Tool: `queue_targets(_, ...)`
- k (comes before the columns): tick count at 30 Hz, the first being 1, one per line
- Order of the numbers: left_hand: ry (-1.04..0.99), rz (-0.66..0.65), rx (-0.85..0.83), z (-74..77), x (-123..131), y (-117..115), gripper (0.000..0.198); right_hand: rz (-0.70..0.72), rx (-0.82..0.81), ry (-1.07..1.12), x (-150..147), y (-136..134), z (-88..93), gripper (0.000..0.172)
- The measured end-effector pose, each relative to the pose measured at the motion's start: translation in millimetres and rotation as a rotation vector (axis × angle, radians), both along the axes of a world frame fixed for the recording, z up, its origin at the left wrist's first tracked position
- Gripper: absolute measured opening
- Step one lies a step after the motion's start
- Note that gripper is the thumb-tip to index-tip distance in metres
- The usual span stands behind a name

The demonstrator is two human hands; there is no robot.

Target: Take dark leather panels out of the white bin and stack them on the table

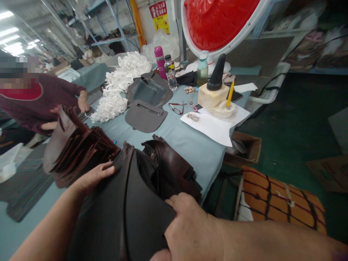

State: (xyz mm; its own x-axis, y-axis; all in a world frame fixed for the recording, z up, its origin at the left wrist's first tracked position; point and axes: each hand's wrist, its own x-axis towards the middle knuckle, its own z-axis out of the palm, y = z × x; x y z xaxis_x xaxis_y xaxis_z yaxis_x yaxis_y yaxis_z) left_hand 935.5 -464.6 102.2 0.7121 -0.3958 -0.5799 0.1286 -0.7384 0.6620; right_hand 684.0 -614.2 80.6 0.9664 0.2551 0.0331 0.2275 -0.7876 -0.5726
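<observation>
A large dark leather panel (106, 214) with a raised seam down its middle stands tilted in front of me. My right hand (187, 221) grips its right edge, fingers curled over it. At the upper left side of the panel, my left hand (95, 177) holds the edge, with part of the fingers hidden. Just behind it is a bundle of dark brown leather pieces (174, 163), bent and bunched together. Left of that stands a stack of reddish-brown leather pieces (76, 145), curved upright and close to my left hand.
Grey pieces, white cord (116, 79), glasses (176, 108), bottles (170, 74) and a white block (210, 96) bearing a black tool lie on the blue-covered table (209, 159). Across the left side, a person (51, 94) works. An orange padded stool (280, 199) stands right, below a red fan (217, 21).
</observation>
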Motion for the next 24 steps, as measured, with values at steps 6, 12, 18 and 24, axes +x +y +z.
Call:
queue_targets(6,0.431,-0.066,-0.079,5.7,4,-4,0.079,0.267,0.410,-0.253,22,-10,10.0,0.046)
queue_targets(12,0.591,-0.136,-0.091,-7.9,13,-1,0.088,-0.678,0.844,-0.105,35,-30,-30.1,0.033)
queue_targets(18,0.630,-0.149,-0.093,-8.1,15,-2,0.090,-0.812,0.868,0.286,39,-31,-36.0,0.049)
queue_targets(24,0.661,-0.180,-0.136,-0.7,17,3,0.081,-0.557,0.737,0.419,48,-48,-12.1,0.050)
